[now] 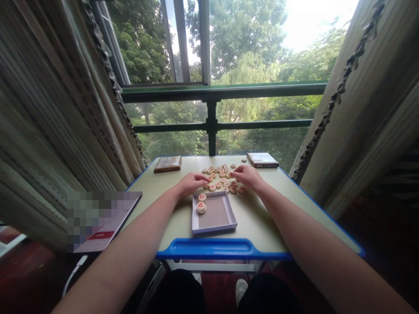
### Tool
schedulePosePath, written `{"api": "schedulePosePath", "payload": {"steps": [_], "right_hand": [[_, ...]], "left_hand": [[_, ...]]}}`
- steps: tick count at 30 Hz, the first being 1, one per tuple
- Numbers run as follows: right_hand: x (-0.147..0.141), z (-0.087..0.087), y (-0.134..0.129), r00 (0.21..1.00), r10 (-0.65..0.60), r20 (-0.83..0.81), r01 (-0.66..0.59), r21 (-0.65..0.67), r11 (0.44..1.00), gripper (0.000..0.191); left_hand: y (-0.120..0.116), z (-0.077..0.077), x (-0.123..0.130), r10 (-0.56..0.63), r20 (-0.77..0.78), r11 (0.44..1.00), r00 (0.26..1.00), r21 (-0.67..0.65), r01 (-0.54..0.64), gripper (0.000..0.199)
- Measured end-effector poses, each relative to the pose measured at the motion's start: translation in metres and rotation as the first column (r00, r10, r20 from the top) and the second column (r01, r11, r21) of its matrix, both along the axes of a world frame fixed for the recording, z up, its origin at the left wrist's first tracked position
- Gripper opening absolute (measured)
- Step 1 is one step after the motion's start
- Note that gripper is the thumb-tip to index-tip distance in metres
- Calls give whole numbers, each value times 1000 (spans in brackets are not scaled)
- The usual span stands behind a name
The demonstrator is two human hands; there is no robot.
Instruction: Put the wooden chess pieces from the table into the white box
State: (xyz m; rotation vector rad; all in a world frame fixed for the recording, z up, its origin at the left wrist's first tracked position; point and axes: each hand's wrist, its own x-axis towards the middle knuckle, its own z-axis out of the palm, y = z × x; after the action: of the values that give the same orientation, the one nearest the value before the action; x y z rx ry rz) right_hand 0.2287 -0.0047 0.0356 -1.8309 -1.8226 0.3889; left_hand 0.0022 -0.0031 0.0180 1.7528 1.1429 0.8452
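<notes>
Round wooden xiangqi pieces (pixel 218 185) with red or dark characters lie in a loose cluster on the pale table (pixel 176 218). At the left edge of the cluster, my left hand (pixel 191 183) has thumb and finger closed on a piece (pixel 206 185), partly hidden by the fingertips. My right hand (pixel 248 176) pinches another piece (pixel 229 175) on the right side, fingers curled. Nearer me sits a shallow, open box tray (pixel 231 208). In its left part are a piece (pixel 202 197) and, just below it, what looks like a small stack of pieces (pixel 201 207).
A brown flat box (pixel 167 164) lies at the back left, and another flat box (pixel 262 159) at the back right. A laptop-like panel (pixel 114 218) stands off the left side with a white cable (pixel 77 268). The table has a blue edge (pixel 209 248); curtains flank the window.
</notes>
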Motion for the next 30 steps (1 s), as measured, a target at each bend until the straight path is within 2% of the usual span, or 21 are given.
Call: {"api": "schedulePosePath", "payload": {"steps": [4, 10, 14, 17, 20, 24, 28, 30], "right_hand": [[1, -2, 0, 999, -33, 39, 34, -15, 999, 22], [0, -6, 0, 998, 32, 62, -28, -77, 997, 19], [-2, -4, 0, 994, 32, 109, -35, 32, 999, 24], [-8, -6, -1, 979, 133, 152, -151, 119, 981, 24], [-16, -11, -3, 955, 241, 172, -260, 95, 961, 22], [-23, -16, -3, 957, 246, 152, -265, 123, 956, 22], [-25, -19, -1, 924, 332, 190, -365, 176, 914, 22], [-25, -21, 0, 897, 376, 233, -418, 167, 893, 21]], "left_hand": [[1, 0, 1, 16, -31, 1000, 999, 1, -16, 22], [7, -7, -5, 87, -71, 995, 994, 53, -83, 30], [9, -8, -10, 152, -81, 981, 985, 131, -140, 30], [11, -9, -13, 120, -91, 987, 989, 114, -109, 31], [15, -10, -15, 124, -42, 991, 991, 48, -122, 32], [19, -11, -16, 203, -25, 978, 979, 48, -201, 34], [21, -12, -10, 24, -68, 985, 997, 174, -12, 28], [22, -13, -7, -71, -104, 979, 992, 185, 89, 32]]}}
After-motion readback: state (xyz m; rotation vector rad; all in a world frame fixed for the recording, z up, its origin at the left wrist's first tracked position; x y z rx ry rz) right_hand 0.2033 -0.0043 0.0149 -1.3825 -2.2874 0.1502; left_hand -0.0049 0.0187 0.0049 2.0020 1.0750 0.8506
